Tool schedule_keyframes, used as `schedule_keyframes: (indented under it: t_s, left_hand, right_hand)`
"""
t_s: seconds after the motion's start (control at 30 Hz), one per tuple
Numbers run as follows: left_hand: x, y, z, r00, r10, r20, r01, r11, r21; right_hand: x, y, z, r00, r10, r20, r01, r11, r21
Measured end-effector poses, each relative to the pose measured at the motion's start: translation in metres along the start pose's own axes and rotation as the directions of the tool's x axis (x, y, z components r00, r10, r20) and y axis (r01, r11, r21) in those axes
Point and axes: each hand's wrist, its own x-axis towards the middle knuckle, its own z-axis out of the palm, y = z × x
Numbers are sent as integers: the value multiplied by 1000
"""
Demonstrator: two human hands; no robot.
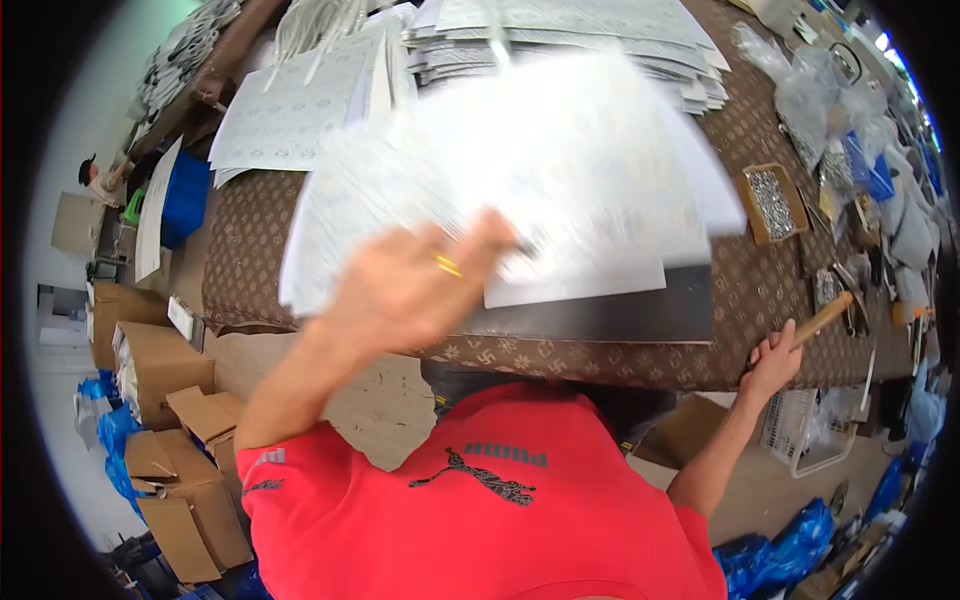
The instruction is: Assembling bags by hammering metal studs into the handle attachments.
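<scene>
Shirt (470, 470): red, one, nearest the camera.
Counter (250, 240): one, brown patterned covering, running past both sides of the person.
Cardboard boxes (165, 370): at least three, left of the counter.
Sheets (600, 170): several, pale, mid-counter, overlapping one dark board (620, 318); the left hand hides part of them.
Paper stacks (300, 110): two, behind the sheets.
Basket (790, 430): one, white, lower right, clear plastic inside.
Tray (782, 238): one, brown, holding many small metal pieces (769, 203).
Left hand (420, 285): fingers bent, blurred; cannot tell whether it grips anything.
Right hand (773, 362): closed round one wooden handle (825, 318).
</scene>
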Motion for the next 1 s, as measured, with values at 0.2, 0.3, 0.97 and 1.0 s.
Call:
schedule_keyframes:
  t_s: [0.2,0.3,0.97,1.0]
  left_hand:
    - [-4,116,64,985,62,159,0,932,-363]
    - [-2,125,64,996,53,69,-19,909,-415]
    - [-35,103,79,937,-349,-26,210,620,-756]
    - [-39,84,84,914,-406,-16,271,638,-721]
  right_hand:
    - [0,-3,-5,1000,-2,-18,2,1000,12]
    - [-5,1,-8,1000,3,15,-3,1000,5]
    - [-24,-10,6,998,-55,-12,53,990,-133]
    - [-30,-16,10,998,-68,18,69,988,-136]
